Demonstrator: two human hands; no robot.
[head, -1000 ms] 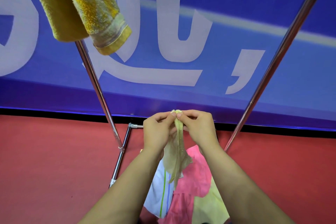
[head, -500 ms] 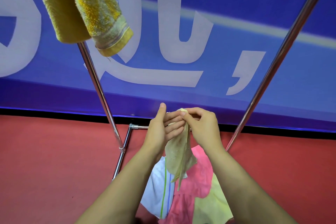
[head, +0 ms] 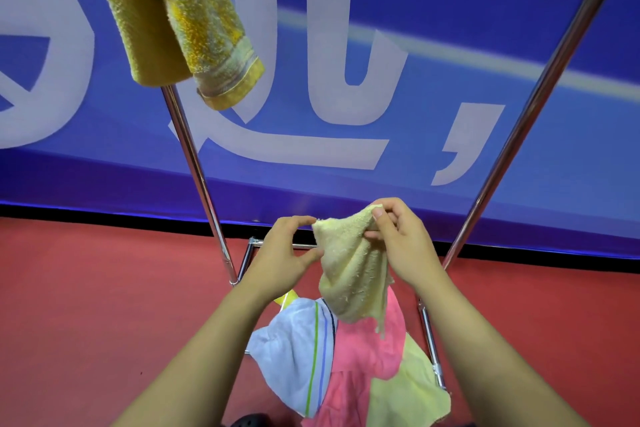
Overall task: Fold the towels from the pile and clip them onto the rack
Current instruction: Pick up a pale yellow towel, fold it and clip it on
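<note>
Holding a pale yellow towel [head: 353, 274] up in front of the rack [head: 194, 163], the person is working with both bare hands just above the pile on the floor. The right hand [head: 401, 243] is pinching the towel's top corner between thumb and curled fingers, its grip pressed together on the cloth, and the rest of the towel is hanging down from there in a loose bunch. The left hand [head: 287, 253] is meeting the towel's other upper corner, with the forefinger and thumb closing on that edge; how firmly this grip is holding cannot be told, though the fingers are curling toward the cloth and touching it.

Below the hanging towel, the pile [head: 346, 367] is lying on the red floor [head: 86, 305] between the rack's lower bars: a white towel with green and blue stripes [head: 298, 357] on the left, a pink towel [head: 363, 357] in the middle and a light yellow cloth [head: 405, 388] on the right, all overlapping.

At the upper left, a mustard-yellow towel [head: 176, 17] is hanging folded from the top of the rack, beside the rack's left chrome pole. The right pole [head: 530, 114] is slanting up to the top right corner. Behind the rack a blue banner with large white characters [head: 346, 80] is filling the background
</note>
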